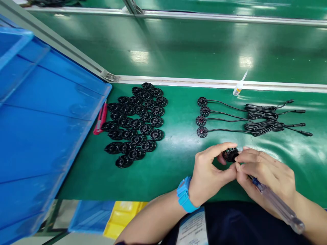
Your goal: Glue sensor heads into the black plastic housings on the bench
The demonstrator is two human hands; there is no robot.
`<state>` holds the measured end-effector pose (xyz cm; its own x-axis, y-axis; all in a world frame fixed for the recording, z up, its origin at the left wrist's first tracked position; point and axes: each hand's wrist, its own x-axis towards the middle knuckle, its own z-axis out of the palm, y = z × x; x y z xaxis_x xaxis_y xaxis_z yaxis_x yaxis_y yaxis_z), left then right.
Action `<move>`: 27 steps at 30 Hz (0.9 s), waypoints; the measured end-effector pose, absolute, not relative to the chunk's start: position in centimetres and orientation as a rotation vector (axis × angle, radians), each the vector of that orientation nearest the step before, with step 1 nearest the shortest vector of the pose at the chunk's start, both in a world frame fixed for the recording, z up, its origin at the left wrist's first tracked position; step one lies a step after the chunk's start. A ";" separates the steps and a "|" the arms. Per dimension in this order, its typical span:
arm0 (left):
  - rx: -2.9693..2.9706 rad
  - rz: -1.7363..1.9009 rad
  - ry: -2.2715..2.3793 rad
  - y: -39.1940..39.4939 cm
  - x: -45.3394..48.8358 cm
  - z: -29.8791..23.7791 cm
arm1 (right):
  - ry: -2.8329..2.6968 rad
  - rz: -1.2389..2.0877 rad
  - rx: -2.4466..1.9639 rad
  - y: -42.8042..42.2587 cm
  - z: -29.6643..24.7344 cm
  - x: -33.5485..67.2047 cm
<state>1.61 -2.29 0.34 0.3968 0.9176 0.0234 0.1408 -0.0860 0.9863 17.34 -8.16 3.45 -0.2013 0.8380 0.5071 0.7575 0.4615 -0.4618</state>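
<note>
My left hand point(213, 168), with a blue wristband point(186, 194), grips a small black round plastic part point(230, 154) between thumb and fingers. Pinched against that part's right side are the fingertips of my right hand point(265, 173), which also holds a screwdriver point(279, 204) with a clear handle slanting down to the right. The fingers cover whatever is at the pinch, and the screwdriver's tip is hidden. Just beyond my hands lie several black round parts with coiled black cables point(264, 127), side by side on the green table.
Many loose black round parts point(139, 122) are clustered on the green mat point(176, 170) at left. Near them lie a red utility knife point(100, 119) and a large blue bin point(51, 119). A small white glue bottle point(238, 88) stands by the white rail. Below the table edge is a yellow tray point(122, 217).
</note>
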 end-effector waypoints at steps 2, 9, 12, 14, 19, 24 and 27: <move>1.539 0.859 0.990 -2.3 1.6 0.3 | -1.999 0.127 -1.328 -8.2 3.5 17.3; 1.459 0.850 0.962 -1.9 1.7 0.5 | -1.966 0.151 -1.313 -7.9 3.8 17.7; 1.291 0.827 0.890 -1.5 1.6 0.8 | -1.754 0.305 -1.307 -8.1 3.9 18.1; 1.209 0.824 0.839 -1.3 1.5 0.9 | -1.609 0.378 -1.307 -8.6 3.9 18.4; 1.109 0.811 0.783 -1.4 1.4 0.9 | -1.397 0.336 -1.366 -9.7 3.6 18.8; 1.086 0.820 0.759 -1.4 1.2 1.0 | -1.450 0.336 -1.301 -9.5 3.6 19.2; 1.109 0.848 0.780 -1.5 1.3 1.0 | -1.688 0.259 -1.298 -9.2 3.8 19.3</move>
<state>1.29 -1.46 1.00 0.4659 0.8781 -0.1090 -0.1821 0.2157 0.9593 19.29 -9.25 3.78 0.0220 0.8361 0.5482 0.6335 0.4125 -0.6546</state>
